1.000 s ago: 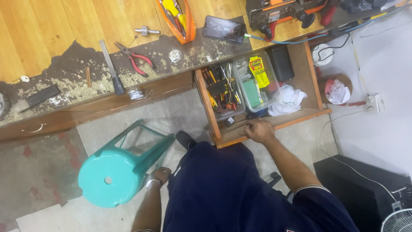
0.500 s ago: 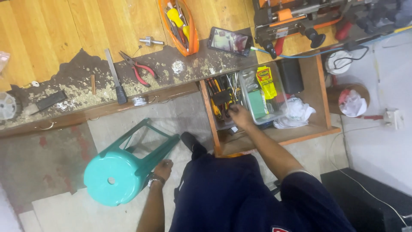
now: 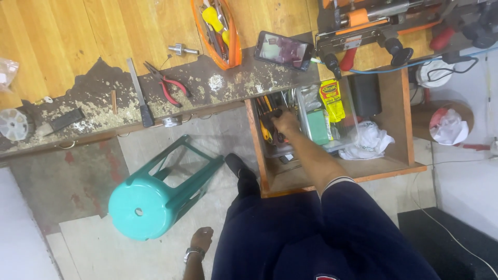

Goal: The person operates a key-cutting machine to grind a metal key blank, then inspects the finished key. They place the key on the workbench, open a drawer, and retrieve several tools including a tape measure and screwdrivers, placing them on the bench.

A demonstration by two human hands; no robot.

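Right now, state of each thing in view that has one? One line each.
drawer: pulled open, full of tools and packets
right hand: reaching into the drawer, fingers among the tools; grip unclear
left hand: hanging free, empty
teal stool: tipped on its side on the floor
phone: flat on the bench, screen lit
red-handled pliers: lying on the bench, handles spread
orange tray: on the bench, holding tools

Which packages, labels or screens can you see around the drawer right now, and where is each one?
Phone: flat on the bench edge above the open drawer, dark rectangle, screen lit.
Yellow packet: in the drawer, right of the right hand, narrow, with a red label patch.
Green box: in the drawer below the packet, small, plain.
White bag: crumpled, at the drawer's right.
Left hand: hangs low, holds nothing.
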